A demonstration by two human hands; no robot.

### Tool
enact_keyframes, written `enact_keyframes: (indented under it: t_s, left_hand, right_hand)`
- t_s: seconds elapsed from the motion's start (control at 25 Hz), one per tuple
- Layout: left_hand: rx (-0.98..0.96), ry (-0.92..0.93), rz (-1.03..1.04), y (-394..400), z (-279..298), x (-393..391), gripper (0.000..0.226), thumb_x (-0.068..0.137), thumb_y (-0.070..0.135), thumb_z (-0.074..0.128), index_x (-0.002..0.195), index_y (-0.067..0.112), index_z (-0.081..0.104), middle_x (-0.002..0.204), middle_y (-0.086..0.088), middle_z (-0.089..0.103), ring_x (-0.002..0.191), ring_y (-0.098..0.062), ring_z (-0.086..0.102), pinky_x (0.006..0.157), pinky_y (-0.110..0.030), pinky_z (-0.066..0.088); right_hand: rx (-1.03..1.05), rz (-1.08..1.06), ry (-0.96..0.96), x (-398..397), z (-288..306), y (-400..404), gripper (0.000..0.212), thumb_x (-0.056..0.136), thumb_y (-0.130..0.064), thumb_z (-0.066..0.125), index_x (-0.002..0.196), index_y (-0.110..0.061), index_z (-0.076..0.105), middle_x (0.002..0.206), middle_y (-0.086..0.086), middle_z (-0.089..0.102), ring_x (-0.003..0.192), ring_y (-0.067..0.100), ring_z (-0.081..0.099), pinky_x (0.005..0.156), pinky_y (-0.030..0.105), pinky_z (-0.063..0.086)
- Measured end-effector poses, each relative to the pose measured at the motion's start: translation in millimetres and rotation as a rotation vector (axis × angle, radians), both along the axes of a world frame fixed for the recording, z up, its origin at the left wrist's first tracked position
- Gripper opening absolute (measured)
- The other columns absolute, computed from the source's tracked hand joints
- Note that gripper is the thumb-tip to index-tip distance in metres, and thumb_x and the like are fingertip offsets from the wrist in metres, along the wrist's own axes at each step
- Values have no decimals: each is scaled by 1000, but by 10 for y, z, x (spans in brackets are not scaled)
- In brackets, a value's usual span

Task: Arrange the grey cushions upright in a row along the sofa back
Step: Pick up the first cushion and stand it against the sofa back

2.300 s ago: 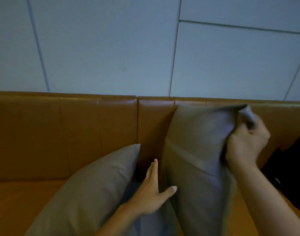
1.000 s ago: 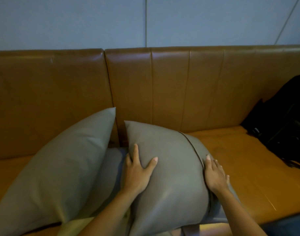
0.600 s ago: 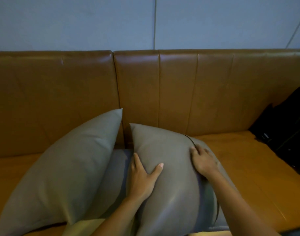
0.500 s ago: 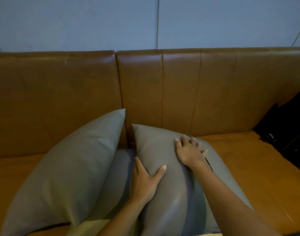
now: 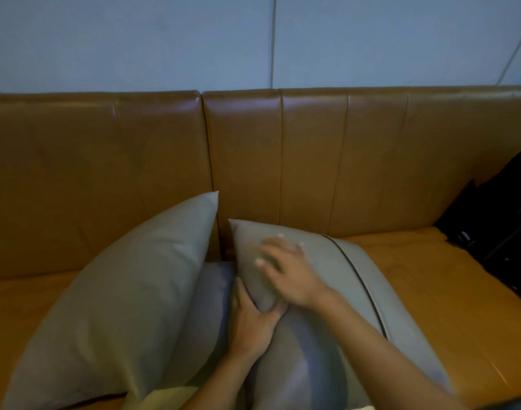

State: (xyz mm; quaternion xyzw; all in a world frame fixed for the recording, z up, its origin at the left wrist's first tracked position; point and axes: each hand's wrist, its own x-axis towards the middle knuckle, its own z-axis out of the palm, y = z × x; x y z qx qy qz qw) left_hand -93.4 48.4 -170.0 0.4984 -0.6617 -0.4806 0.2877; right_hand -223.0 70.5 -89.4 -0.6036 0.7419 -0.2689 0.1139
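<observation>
Cushions, grey, three of them, sit bunched together on the seat of a tan leather sofa (image 5: 430, 291), roughly centre-left in the head view. Left cushion (image 5: 120, 306) leans tilted, its top corner pointing up toward the sofa back (image 5: 282, 161) near the vertical seam between back panels. Right cushion (image 5: 327, 291) lies slumped, w/ its upper corner close to the back and a dark zip line running down its right side. Between the two, a third cushion (image 5: 212, 306) (darker, bluish in this light) shows only as a strip, mostly covered by the others. Left hand (image 5: 253, 318) grips the right cushion's left edge low down: fingers pressed together along the side, thumb hooked onto the front face, fabric dented in the grasp. Right hand (image 5: 288, 273) rests on the front of the same cushion near its top corner, fingers spread fairly flat on the fabric; it is motion-blurred, so how firmly it presses can't be told. Right forearm crosses over the cushion's lower half. A black bag (image 5: 498, 232) sits at the far right of the seat, well apart from the cushions. Behind the sofa is a pale blue-grey panelled wall (image 5: 135, 39).
</observation>
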Motion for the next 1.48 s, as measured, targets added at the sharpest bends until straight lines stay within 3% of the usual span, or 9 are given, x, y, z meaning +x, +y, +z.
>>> enact_keyframes:
  t_s: [0.2,0.52,0.72,0.88,1.0,1.12,1.24,1.4,1.48]
  left_hand:
    - [12,-21,-33,55,138,46,141,47,85,64,158,18,6,164,-5,22,149,-23,24,121,-40,22]
    - [35,-23,-102,-61,203,18,135,48,78,73,156,21,15,158,-5,33,140,-26,39,114,-42,34]
    - [188,-31,-90,-300,500,-233,132,46,69,84,151,17,24,146,-6,49,127,-29,53,105,-43,46]
    - [55,-3,-99,-253,713,-552,146,26,84,78,150,27,25,146,-5,48,125,-29,54,103,-50,47]
    - [-118,67,-188,-241,1017,-897,144,29,82,79,151,31,23,149,-1,44,131,-26,50,107,-49,43]
    - [-252,236,-291,-261,1274,-1196,146,36,70,87,155,35,10,158,6,31,142,-16,36,115,-45,34]
    - [-231,303,-346,-404,1377,-1447,150,34,65,91,154,38,5,159,7,29,142,-15,35,116,-45,34]
    - [11,334,-333,-424,1154,-1601,123,32,55,95,137,36,34,142,3,52,129,-20,52,106,-52,44]
    - [143,300,-311,-360,946,-1536,106,42,43,93,133,42,37,144,-1,50,132,-29,50,100,-62,46]
  right_hand:
    - [163,-670,-302,-1337,-475,837,50,105,-38,38,146,-11,45,151,19,47,140,37,40,112,43,31]
    - [258,-961,-708,-1676,-833,1232,73,100,-58,32,144,-1,46,154,25,40,140,43,38,116,48,30]
    - [243,-954,-927,-1798,-917,1387,72,100,-59,33,142,-4,50,154,20,43,138,37,43,113,44,32]
    - [215,-893,-1106,-1920,-770,1450,85,95,-71,23,138,-5,55,132,20,60,123,38,55,106,43,40]
    - [2,-850,-1164,-2219,-575,1495,83,86,-83,19,127,-22,59,129,7,62,118,34,58,105,46,41]
    - [-390,-892,-1133,-2750,-389,1503,101,59,-101,36,111,-22,71,114,4,73,103,29,64,95,44,48]
    - [-708,-889,-1066,-3006,103,1465,72,78,-88,32,77,-23,65,80,-6,74,89,23,65,93,41,50]
    - [-752,-870,-1037,-2970,529,1259,82,82,-85,25,129,-30,65,139,-7,61,130,18,51,117,43,33]
    - [-738,-888,-1088,-2905,434,1205,80,89,-79,20,141,-30,54,145,-8,53,133,17,46,117,41,32]
